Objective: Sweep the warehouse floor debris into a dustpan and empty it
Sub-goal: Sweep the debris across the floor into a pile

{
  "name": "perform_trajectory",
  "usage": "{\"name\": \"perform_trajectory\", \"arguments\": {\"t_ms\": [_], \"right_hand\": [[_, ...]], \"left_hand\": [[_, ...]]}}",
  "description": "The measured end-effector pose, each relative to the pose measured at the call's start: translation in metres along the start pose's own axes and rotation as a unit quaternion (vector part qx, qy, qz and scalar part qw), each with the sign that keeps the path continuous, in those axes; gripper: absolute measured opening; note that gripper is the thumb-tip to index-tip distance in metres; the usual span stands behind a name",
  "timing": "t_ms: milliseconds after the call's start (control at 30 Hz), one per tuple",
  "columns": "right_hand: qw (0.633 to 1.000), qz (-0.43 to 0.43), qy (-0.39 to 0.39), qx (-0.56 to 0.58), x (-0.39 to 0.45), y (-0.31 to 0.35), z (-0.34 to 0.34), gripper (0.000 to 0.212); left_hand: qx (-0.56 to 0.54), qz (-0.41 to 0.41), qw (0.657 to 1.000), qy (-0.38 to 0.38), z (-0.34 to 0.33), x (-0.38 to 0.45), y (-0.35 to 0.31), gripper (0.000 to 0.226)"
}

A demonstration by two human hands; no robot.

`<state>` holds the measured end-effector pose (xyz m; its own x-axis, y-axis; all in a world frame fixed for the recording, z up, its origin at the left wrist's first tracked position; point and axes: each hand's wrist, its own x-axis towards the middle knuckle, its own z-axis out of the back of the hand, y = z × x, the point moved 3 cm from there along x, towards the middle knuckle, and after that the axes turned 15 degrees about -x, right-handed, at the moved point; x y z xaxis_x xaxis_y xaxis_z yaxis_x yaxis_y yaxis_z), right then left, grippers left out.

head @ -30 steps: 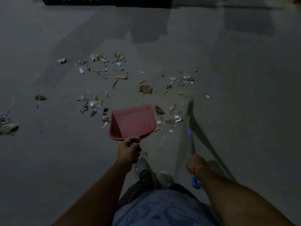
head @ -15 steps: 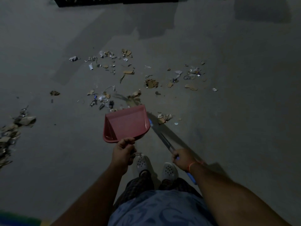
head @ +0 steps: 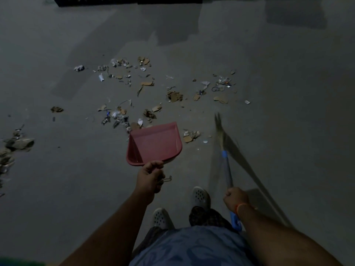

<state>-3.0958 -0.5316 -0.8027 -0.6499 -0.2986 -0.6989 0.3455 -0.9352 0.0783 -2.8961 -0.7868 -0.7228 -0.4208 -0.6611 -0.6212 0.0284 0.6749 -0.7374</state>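
On the grey concrete floor (head: 288, 131), just ahead of the person's feet, a pink dustpan (head: 155, 144) sits with its open mouth turned away from the body toward the scattered debris (head: 146, 96). The pan appears empty; whether its front lip touches the floor or hangs just above it cannot be told. The left hand (head: 150, 176) grips the dustpan by its rear handle, fingers curled fully round it with the thumb on top, the forearm reaching forward and slightly inward from the lower left. A thin wire loop (head: 167, 179) projects from under this hand.

To the right of the pan, the broom (head: 223, 150) stands nearly parallel to it, bristles forward and blurred, a blue collar joining them to the pale shaft. The right hand (head: 235, 197) is closed in a fist round the shaft, knuckles up; an orange band (head: 242, 206) circles the wrist, and the blue end of the handle (head: 235, 222) shows just behind it. The broom's long shadow falls to its right.

A small cluster of cardboard scraps (head: 191, 136) lies between the pan and the bristles. The main debris, bits of cardboard, paper and plastic, spreads in a loose band beyond the pan's mouth, with some pieces touching or just beside its far left corner. A separate heap of rubbish (head: 15, 146) lies at the far left edge.

Two white perforated clogs (head: 199, 196) show below the hands, the right one forward. A dark object (head: 126, 0) lines the top edge.
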Motion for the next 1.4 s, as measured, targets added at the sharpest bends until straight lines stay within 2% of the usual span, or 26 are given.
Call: {"name": "perform_trajectory", "arguments": {"t_ms": [67,167,267,367,500,567,667,833,1000,1133,1267,1400], "right_hand": [[0.998,0.007,0.025,-0.05,-0.008,0.013,-0.011,0.02],[0.99,0.048,0.051,-0.12,-0.022,0.048,-0.033,0.03],[0.976,0.131,0.065,-0.161,-0.033,0.102,-0.044,0.036],[0.966,0.204,0.076,-0.139,-0.039,0.153,-0.047,0.031],[0.973,0.217,0.068,-0.035,-0.055,0.19,-0.054,0.009],[0.973,0.224,0.05,-0.014,-0.067,0.192,-0.063,0.007],[0.978,0.206,0.04,0.015,-0.085,0.18,-0.076,0.02],[0.988,0.148,-0.014,0.046,-0.097,0.141,-0.087,0.012],[0.996,0.034,-0.009,0.087,-0.093,0.097,-0.104,0.019],[0.996,-0.017,0.001,0.093,-0.076,0.067,-0.132,0.026],[0.997,-0.008,0.068,0.042,-0.053,0.07,-0.16,0.017],[0.995,0.062,0.08,0.004,-0.082,0.123,-0.115,0.018]], "left_hand": [[-0.001,0.0,1.0,0.0,0.017,-0.003,-0.002,0.024],[-0.022,0.001,1.0,-0.006,0.048,-0.01,-0.003,0.025],[-0.034,-0.001,0.999,-0.016,0.083,-0.02,-0.004,0.024],[-0.03,-0.004,0.999,-0.033,0.118,-0.03,-0.004,0.024],[-0.022,0.0,0.999,-0.047,0.153,-0.037,-0.002,0.024],[-0.022,0.003,0.999,-0.048,0.162,-0.038,-0.003,0.024],[-0.02,0.004,0.999,-0.04,0.167,-0.036,-0.004,0.025],[-0.008,0.019,1.0,-0.017,0.16,-0.032,-0.001,0.025],[-0.005,0.025,1.0,0.013,0.148,-0.028,0.001,0.022],[0.004,0.028,1.0,0.008,0.144,-0.026,0.001,0.023],[-0.001,0.028,1.0,0.004,0.144,-0.026,0.002,0.023],[-0.011,0.028,1.0,-0.01,0.144,-0.025,0.0,0.022]]}}
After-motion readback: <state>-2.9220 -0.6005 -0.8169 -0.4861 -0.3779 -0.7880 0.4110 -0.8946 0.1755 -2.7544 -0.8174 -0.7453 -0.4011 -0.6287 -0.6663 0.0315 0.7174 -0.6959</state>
